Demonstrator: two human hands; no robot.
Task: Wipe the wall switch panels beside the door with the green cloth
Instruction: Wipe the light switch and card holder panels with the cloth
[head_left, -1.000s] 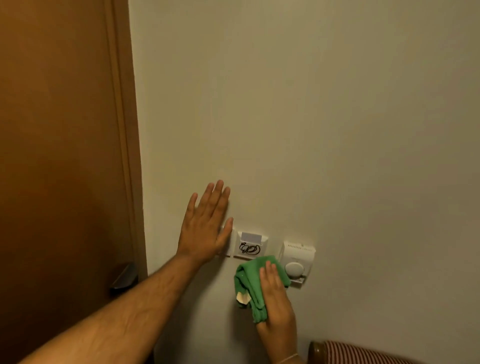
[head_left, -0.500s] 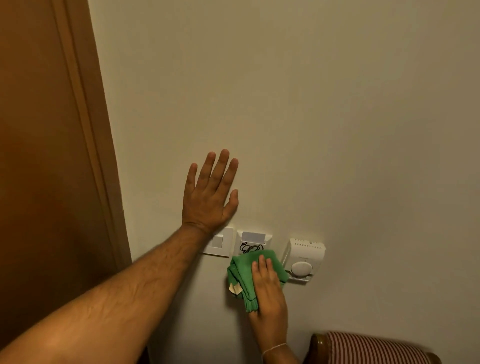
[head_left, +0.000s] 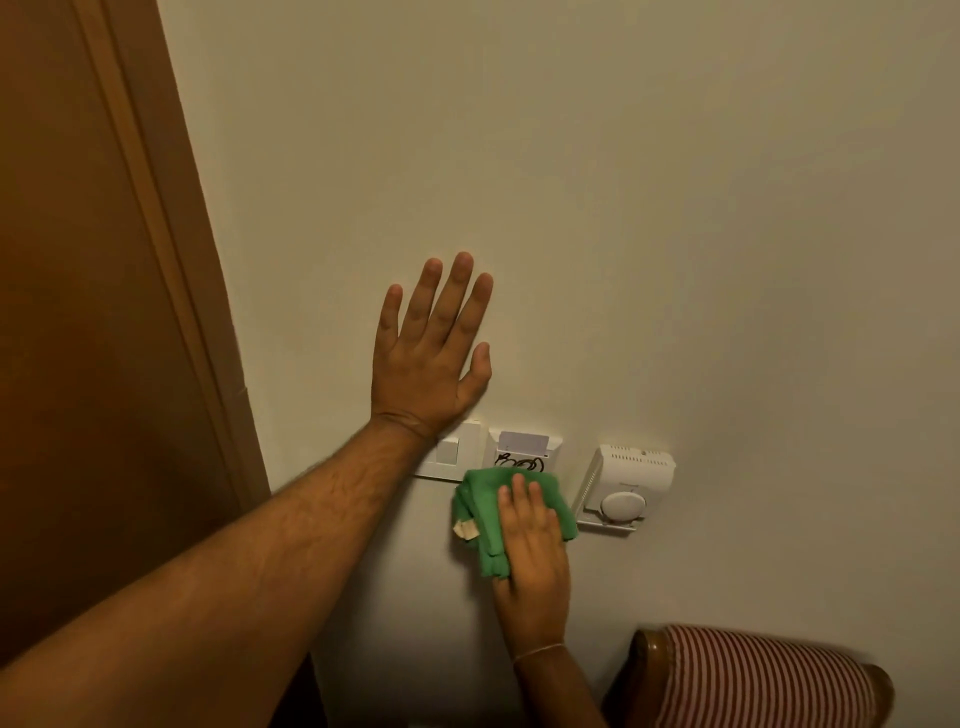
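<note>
My left hand (head_left: 434, 353) lies flat on the pale wall, fingers spread, just above a white light switch panel (head_left: 452, 457) that my wrist partly covers. Right of it is a white key-card panel (head_left: 522, 449) with black scribbles. My right hand (head_left: 530, 551) presses the folded green cloth (head_left: 480, 512) against the wall, over the lower edge of the key-card panel. A white thermostat (head_left: 626, 486) with a round dial sits further right, touching the cloth's right edge.
The brown wooden door and its frame (head_left: 171, 270) fill the left side. A chair back with red and white striped fabric (head_left: 753, 680) and a wooden edge stands low at the right, close under the thermostat.
My left hand slid up the wall off the light switch panel. My right hand and the cloth crept up slightly onto the key-card panel's lower edge.
</note>
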